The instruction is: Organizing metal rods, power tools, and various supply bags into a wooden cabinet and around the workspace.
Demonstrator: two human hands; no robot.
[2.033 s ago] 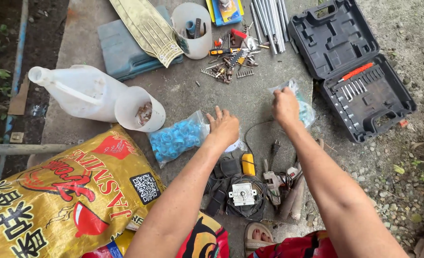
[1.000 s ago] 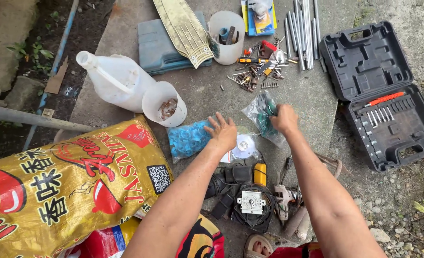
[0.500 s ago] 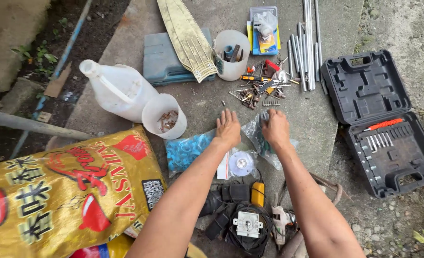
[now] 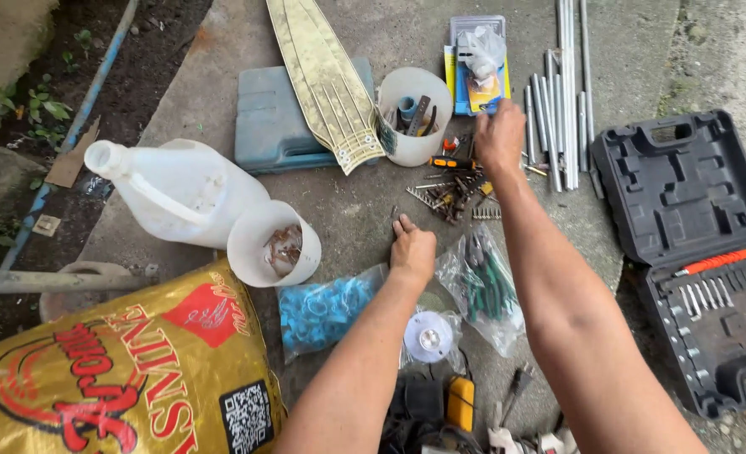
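My left hand (image 4: 412, 248) rests palm down on the concrete slab (image 4: 356, 202), fingers spread toward a few loose screws, holding nothing. It lies between a clear bag of blue pieces (image 4: 327, 307) and a clear bag of green pieces (image 4: 486, 286). My right hand (image 4: 499, 134) reaches far forward over a pile of screws and bits (image 4: 453, 193), beside a white cup of tools (image 4: 415, 113). Its fingers curl down out of sight. An orange-handled screwdriver (image 4: 444, 162) lies just left of it.
A white jug (image 4: 179, 189) and a cut-off cup of rusty bits (image 4: 274, 244) stand at left. A blue-grey case (image 4: 276, 118), gold strip (image 4: 322, 76), metal rods (image 4: 562, 92) and blister packs (image 4: 478, 59) lie at the back. An open black tool case (image 4: 701, 244) sits right; a yellow sack (image 4: 121, 378) lies near left.
My right hand carried the bag of green pieces leftward, let it go beside my left hand and reached forward to the screw pile. My left hand stayed near the blue bag.
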